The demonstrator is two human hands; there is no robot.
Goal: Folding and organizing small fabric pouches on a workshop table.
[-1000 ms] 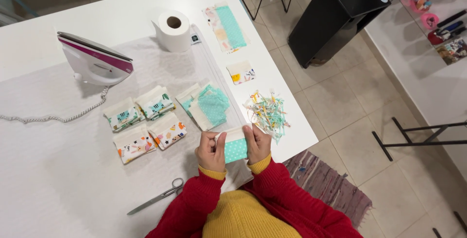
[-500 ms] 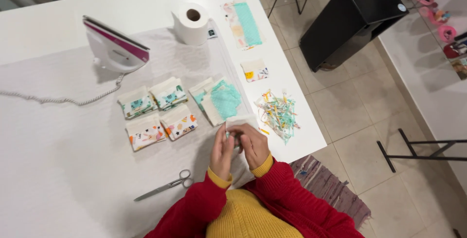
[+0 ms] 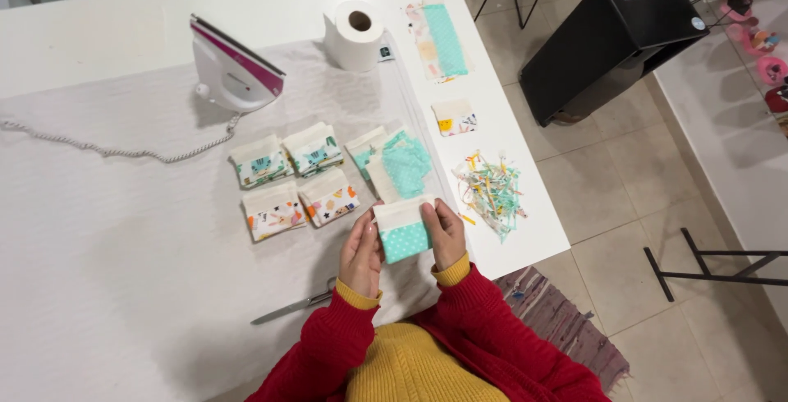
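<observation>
Both hands hold a small folded fabric piece (image 3: 402, 231), white on top and teal with white dots below, just above the table's near edge. My left hand (image 3: 361, 252) grips its left side and my right hand (image 3: 447, 233) grips its right side. Beyond it lies a teal and white fabric pile (image 3: 396, 162). To the left sit several folded patterned fabric pieces (image 3: 294, 180) in two rows.
A white and pink iron (image 3: 234, 69) stands on a white cloth (image 3: 98, 229), its cord trailing left. A paper roll (image 3: 355, 34), a fabric strip (image 3: 437, 41), a small square (image 3: 454, 117) and colourful scraps (image 3: 491, 191) lie right. Scissors (image 3: 291, 306) rest by my left arm. A black bin (image 3: 611, 36) stands on the floor.
The hands closed together over the fabric piece half a second ago, then spread it flat between them again. The camera view shifted slightly.
</observation>
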